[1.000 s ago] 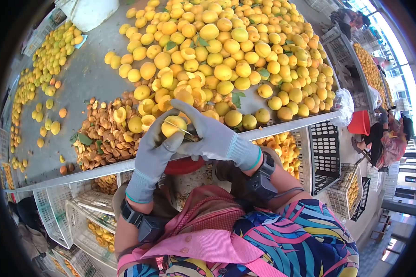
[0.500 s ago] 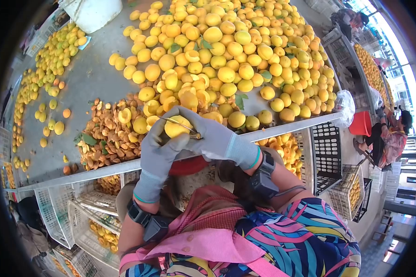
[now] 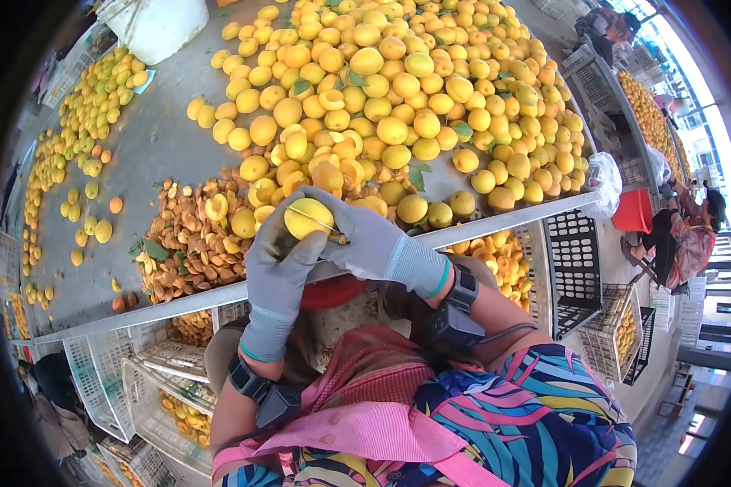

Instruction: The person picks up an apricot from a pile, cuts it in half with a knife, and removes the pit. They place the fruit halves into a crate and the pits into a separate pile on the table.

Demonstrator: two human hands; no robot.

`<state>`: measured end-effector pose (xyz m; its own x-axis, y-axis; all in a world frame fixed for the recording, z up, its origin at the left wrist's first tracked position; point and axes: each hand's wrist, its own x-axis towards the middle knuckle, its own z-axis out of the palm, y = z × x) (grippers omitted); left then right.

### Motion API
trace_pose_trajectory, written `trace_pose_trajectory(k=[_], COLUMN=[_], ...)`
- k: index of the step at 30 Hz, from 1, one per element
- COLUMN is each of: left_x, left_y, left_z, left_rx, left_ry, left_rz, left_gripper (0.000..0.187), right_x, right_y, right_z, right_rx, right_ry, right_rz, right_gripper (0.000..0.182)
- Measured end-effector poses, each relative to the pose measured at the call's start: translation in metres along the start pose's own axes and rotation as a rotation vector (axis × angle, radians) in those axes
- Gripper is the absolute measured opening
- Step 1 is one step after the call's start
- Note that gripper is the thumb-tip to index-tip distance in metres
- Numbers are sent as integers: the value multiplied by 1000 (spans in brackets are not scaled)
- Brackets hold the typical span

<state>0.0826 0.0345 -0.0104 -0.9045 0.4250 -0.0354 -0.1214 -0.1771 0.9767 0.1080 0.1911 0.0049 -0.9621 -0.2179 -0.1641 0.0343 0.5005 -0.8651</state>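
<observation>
Two gloved hands meet over one yellow apricot [image 3: 307, 217] at the near edge of the metal table [image 3: 150, 142]. Furthest left of the fingers lies a loose scatter of small fruit [image 3: 73, 122], and closer in, just left of the left hand's fingertips, a heap of brown pits [image 3: 183, 243] with a few leaves.

Next comes the left hand [image 3: 278, 264], its fingers curled up from below and cupping the apricot, thumb pressed on the near side. From the right, the right hand [image 3: 365, 239] closes around a thin knife [image 3: 317, 221]; the blade lies across the apricot's top, between the two thumbs.

Beyond the fingertips sit cut halves [image 3: 317, 166], and behind them the big pile of whole apricots [image 3: 430, 89] spreads right.

To do this cut well, I judge the blade should follow the fruit's seam while the left fingers roll the apricot against it, fingertips kept below the blade line and pressure light so the flesh is not crushed.

Right of the right wrist, below the table edge, a white crate [image 3: 516, 268] holds more fruit, and a black crate [image 3: 573, 260] stands beside it.
</observation>
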Motion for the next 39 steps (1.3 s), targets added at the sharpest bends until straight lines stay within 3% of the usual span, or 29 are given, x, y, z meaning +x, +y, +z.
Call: trace_pose_trajectory(k=[2, 6, 15, 18, 23, 25, 28, 30, 31, 33, 34, 36, 39], left_x=[-1, -2, 4, 6, 7, 6, 3, 2, 2, 0, -2, -4, -7], left_y=[-5, -10, -15, -14, -2, -3, 3, 6, 7, 5, 4, 1, 1], left_z=[1, -1, -2, 2, 2, 0, -1, -2, -4, -4, -4, -7, -12], left_rx=[-291, -253, 191, 215, 521, 478, 434, 435, 455, 476, 355, 232, 328], left_ry=[27, 23, 56, 121, 107, 82, 33, 10, -21, -57, -70, -81, -198], left_rz=[-67, -111, 21, -5, -11, -24, -2, 31, 25, 15, 31, 41, 98], left_gripper=[56, 57, 57, 56, 48, 47, 43, 40, 38, 36, 36, 36, 36], right_x=[-1, -3, -5, -4, -7, -8, -10, -6, -9, -15, -14, -11, -12], right_y=[-7, 2, -9, -1, -5, -4, -10, -4, -3, -15, -11, -2, 2], right_z=[-2, 7, 3, 8, 8, 7, 5, 11, 9, -1, 1, 8, 9], right_rx=[-21, -20, -4, 171, 207, 168, 321, 346, 349, 474, 478, 292, 249], right_ry=[-2, 37, -31, 8, 50, 41, -39, -12, -10, -158, -157, -57, -31], right_rz=[30, -6, 139, 114, -36, -86, 91, -161, -157, 74, 78, -188, -349], right_gripper=[74, 72, 76, 77, 75, 73, 74, 73, 73, 70, 70, 69, 71])
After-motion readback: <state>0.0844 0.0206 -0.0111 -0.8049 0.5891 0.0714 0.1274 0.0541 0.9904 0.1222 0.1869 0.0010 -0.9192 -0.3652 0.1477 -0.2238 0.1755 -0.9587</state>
